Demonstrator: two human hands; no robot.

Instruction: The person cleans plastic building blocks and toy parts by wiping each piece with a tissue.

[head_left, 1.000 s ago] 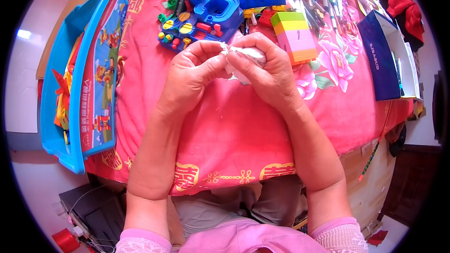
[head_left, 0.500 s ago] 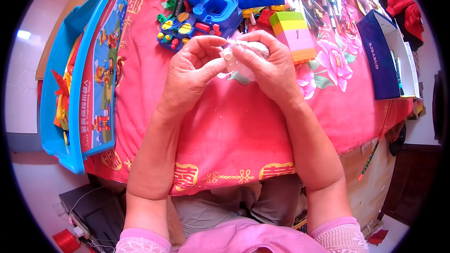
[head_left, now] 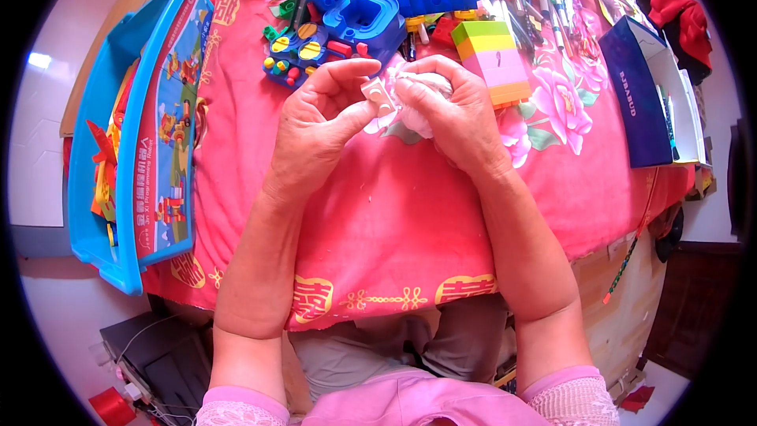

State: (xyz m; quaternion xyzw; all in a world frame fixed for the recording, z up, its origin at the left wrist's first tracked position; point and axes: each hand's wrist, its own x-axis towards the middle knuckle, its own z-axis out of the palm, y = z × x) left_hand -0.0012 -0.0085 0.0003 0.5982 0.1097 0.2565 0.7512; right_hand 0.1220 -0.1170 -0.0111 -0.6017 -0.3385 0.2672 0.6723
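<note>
Above the red floral cloth (head_left: 386, 221), my left hand (head_left: 322, 122) pinches a small pale block (head_left: 379, 98) with round studs between thumb and fingers. Close beside it, my right hand (head_left: 457, 114) is closed round a crumpled white tissue or cloth (head_left: 416, 120), partly hidden by the fingers. The block and the white material are side by side between the hands. Just beyond my left hand lies a blue toy assembly (head_left: 347, 24) with yellow and red knobs. A stack of green, yellow, pink and orange blocks (head_left: 495, 63) stands beyond my right hand.
A blue bin (head_left: 142, 150) with toy parts is at the left. Many pens (head_left: 552, 8) and papers lie at the back right. An open dark blue box (head_left: 631, 95) stands at the right, near a red cloth item (head_left: 680, 16).
The pale block has come into view at my left fingertips and has tilted. The white material has shifted right with my right hand, away from my left fingers.
</note>
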